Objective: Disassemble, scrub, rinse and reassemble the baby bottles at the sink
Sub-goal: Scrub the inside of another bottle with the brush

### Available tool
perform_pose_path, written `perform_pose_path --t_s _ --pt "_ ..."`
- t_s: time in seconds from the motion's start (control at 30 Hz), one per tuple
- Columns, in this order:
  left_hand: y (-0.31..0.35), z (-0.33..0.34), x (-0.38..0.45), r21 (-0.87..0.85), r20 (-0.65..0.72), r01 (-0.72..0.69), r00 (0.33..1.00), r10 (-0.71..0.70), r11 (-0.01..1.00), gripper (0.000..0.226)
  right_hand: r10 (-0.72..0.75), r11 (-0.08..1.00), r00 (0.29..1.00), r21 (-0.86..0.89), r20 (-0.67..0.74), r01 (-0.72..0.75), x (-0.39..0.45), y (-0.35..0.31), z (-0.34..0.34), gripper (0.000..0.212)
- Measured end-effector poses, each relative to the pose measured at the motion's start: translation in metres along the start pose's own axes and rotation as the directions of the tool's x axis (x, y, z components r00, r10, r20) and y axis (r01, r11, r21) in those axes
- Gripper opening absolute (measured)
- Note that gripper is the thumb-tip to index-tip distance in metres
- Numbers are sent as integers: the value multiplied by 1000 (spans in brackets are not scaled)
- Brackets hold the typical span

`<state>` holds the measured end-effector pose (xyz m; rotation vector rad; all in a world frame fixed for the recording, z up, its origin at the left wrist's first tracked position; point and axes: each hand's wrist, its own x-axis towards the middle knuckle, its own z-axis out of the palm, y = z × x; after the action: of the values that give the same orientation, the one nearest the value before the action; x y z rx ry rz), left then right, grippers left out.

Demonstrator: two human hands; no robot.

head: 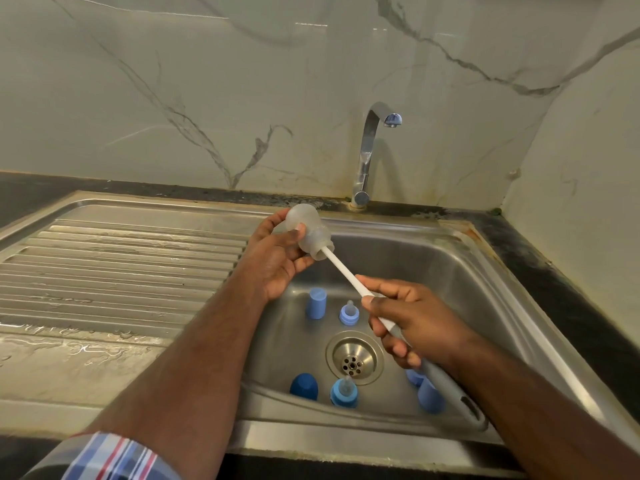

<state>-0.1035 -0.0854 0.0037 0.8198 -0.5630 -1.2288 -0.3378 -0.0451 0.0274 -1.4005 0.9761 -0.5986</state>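
Head view, left hand [273, 263] gripping bottle [306, 233], brush [349, 277] head hidden inside, right hand [412, 320] gripping handle.

The left hand [277, 261] grips a clear bottle [308, 233] over the sink [485, 271]. The right hand [412, 320] holds the brush handle [343, 271], its head inside the bottle. Blue caps and nipple rings stand around the drain [354, 358].

Even, soft light is cast from above; glare is seen on the wet drainboard [104, 271] and tap [372, 150]. Edges are bowed by wide-angle distortion.
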Motion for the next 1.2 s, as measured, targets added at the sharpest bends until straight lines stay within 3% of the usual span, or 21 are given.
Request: perform_pose_path --t_s 0.1,0.17,0.2,0.23,0.33,0.43,0.5,0.57,0.63,0.7,0.8,0.87,0.93,1.0,1.03,1.07,1.1,1.13,1.2 --pt "-1 2 -2 4 9 8 1000 -8 1000 49 -131 914 985 -399 -115 75 3 8 9 42" --pt "-2 3 -2 0 6 9 1000 -9 1000 49 -193 768 978 -632 -76 103 5 10 12 43" --pt "-2 3 -2 -6 1 8 1000 -8 1000 50 -185 749 982 -653 -44 111 4 10 13 43" --pt "-2 3 -2 -8 -4 5 1000 -5 1000 51 -154 796 988 -594 -14 116 3 9 13 43" --pt "-2 1 -1 -1 10 -2 1000 2 1000 51 -47 980 997 -190 56 57 -1 1 4 44" --pt "0 0 0 -1 25 -6 1000 6 1000 50 -15 997 997 78 78 9 -2 -2 -2 40" --pt "1 -1 0 -8 23 1 1000 0 1000 52 -25 1000 1000 1 11 25 -2 -1 1 40" --pt "0 -2 1 -15 19 8 1000 -7 1000 53 -123 935 989 -342 -81 88 0 6 7 43" --pt "0 -2 2 -17 4 2 1000 -2 1000 52 -203 798 977 -590 -71 124 0 10 12 45" --pt "0 -2 3 -24 -22 -13 1000 12 1000 50 -168 847 986 -514 -17 136 0 9 14 45" --pt "0 -2 3 -34 -55 -36 998 34 999 47 -62 988 997 -142 39 67 -3 1 6 45" --pt "-1 -1 2 -41 -74 -44 996 41 998 46 -62 989 998 -133 19 64 -6 0 3 44" --pt "-1 -1 3 -49 -104 -52 993 47 997 47 -158 915 985 -385 -65 121 -5 5 5 43" --pt "0 -2 4 -67 -132 -58 990 48 996 49 -302 639 952 -753 -54 160 0 9 5 46" --pt "0 -2 5 -73 -138 -59 989 48 996 49 -331 521 943 -840 -34 153 1 12 6 48" --pt "0 -3 6 -76 -142 -60 989 49 995 49 -333 490 942 -860 -35 141 2 12 7 50" --pt "0 -4 6 -77 -149 -62 988 50 995 49 -302 528 953 -839 -38 134 2 12 9 49" --pt "0 -4 7 -80 -159 -66 986 53 995 48 -243 657 969 -741 -34 139 1 11 10 47" --pt "1 -5 8 -103 -175 -77 983 58 992 46 -86 947 996 -308 24 90 -4 7 7 44"
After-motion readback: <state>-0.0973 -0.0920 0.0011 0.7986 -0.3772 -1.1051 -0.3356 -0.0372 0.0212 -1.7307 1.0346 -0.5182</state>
